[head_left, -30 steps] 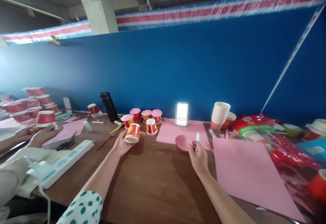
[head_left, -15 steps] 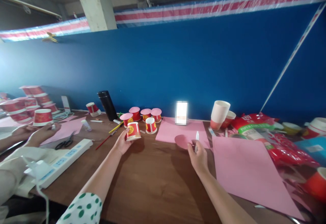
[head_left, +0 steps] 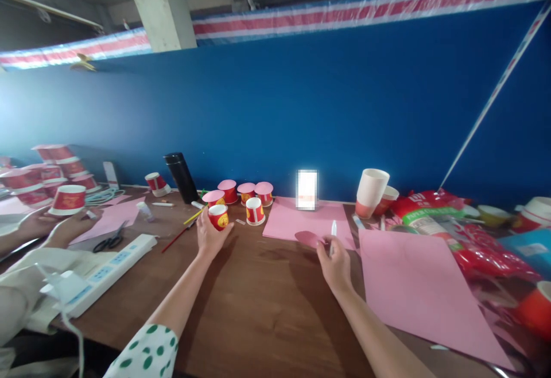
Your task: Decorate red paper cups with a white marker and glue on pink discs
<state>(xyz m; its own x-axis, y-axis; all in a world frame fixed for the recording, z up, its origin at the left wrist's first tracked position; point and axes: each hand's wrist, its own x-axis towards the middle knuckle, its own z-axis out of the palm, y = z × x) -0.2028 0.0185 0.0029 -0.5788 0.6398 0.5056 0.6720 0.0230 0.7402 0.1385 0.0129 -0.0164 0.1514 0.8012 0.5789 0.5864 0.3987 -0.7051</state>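
My left hand (head_left: 212,236) is wrapped round a small red paper cup (head_left: 218,217) with a yellow print and a pale rim at its top. It holds the cup low over the brown table, near the other cups. In my right hand (head_left: 336,264) are a round pink paper disc (head_left: 306,238), pinched at its edge, and a slim white pen-like stick (head_left: 333,228) poking up between the fingers. Just right of the held cup stands another red cup (head_left: 255,213). Behind them, several red cups carry pink discs on top, such as the one with this disc (head_left: 264,187).
Pink sheets (head_left: 426,286) lie at right beside a red plastic bag (head_left: 465,234) and stacked paper cups (head_left: 371,191). A lit, blurred screen (head_left: 307,190) stands at the back. Left are a black bottle (head_left: 181,177), scissors (head_left: 109,240), a power strip (head_left: 114,275) and another person's hands (head_left: 71,226).
My left hand has turned the cup, so its yellow print faces more to the right, and my fingers now wrap its near side. My right hand has barely moved; its disc looks flatter.
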